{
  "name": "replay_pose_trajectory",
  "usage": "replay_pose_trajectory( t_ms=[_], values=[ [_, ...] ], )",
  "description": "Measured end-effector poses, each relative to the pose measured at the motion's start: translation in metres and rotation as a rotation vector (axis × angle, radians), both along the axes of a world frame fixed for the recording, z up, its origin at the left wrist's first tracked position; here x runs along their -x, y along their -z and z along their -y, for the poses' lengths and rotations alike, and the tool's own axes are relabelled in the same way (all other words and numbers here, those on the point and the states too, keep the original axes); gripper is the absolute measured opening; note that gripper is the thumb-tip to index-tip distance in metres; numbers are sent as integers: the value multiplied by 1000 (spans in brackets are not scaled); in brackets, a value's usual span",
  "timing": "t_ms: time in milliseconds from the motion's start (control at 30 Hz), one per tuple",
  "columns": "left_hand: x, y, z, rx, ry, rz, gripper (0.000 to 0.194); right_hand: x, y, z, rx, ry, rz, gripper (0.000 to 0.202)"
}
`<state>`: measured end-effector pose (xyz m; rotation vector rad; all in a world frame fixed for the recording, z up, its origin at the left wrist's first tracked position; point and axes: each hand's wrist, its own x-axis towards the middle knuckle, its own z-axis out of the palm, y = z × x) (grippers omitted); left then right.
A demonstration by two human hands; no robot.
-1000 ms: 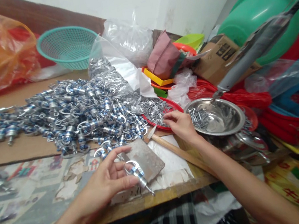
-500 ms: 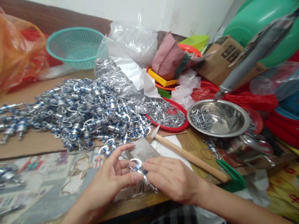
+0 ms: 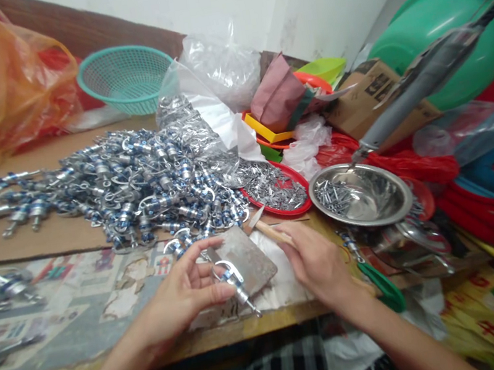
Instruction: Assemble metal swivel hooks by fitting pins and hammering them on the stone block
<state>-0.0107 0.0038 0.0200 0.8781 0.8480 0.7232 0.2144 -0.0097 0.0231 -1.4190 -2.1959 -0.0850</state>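
Observation:
My left hand (image 3: pixel 199 283) pinches a silver and blue metal fitting (image 3: pixel 239 287) with a curved hook, over a flat grey metal plate (image 3: pixel 249 259). The fitting slants, its thin end pointing down and right. To the right, my right hand (image 3: pixel 318 261) is closed around the wooden handle of a hammer (image 3: pixel 276 235), whose pointed head lies beside the plate's upper corner. Behind my hands spreads a large pile of similar fittings (image 3: pixel 134 184) on brown cardboard.
A red tray (image 3: pixel 300 206) of small metal pieces and a steel bowl (image 3: pixel 371 196) of pins stand at the right. A grey tool arm (image 3: pixel 419 86) slants above the bowl. Farther back is a turquoise basket (image 3: pixel 126 76). More fittings (image 3: pixel 7 287) lie at the left.
My right hand has let go of the fitting and moved right onto the hammer handle, uncovering more of the plate. My left hand stays nearly still, holding the fitting.

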Motion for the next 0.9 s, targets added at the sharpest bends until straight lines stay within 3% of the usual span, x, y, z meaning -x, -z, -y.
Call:
replay_pose_trajectory(
  t_ms=[67, 167, 267, 433, 600, 767, 900],
  values=[
    [0, 0, 0, -1, -8, -12, 68, -23, 9, -11, 202, 193, 95, 27],
    [0, 0, 0, 5, -10, -6, 69, -42, 16, -14, 410, 253, 92, 21],
    [1, 2, 0, 14, -8, 9, 71, -43, 5, 0, 288, 211, -77, 24],
    [-1, -1, 0, 8, -5, -2, 70, -29, -28, 37, -14, -58, -216, 48],
    [-1, -3, 1, 5, -17, -4, 70, -23, -23, 53, 88, -139, 54, 54],
    [-2, 0, 0, -14, -1, 8, 71, -18, -18, 53, -23, -106, -25, 55],
    [-5, -3, 2, -22, 3, -28, 70, -16, -14, 43, 132, -75, -16, 42]
  ],
)
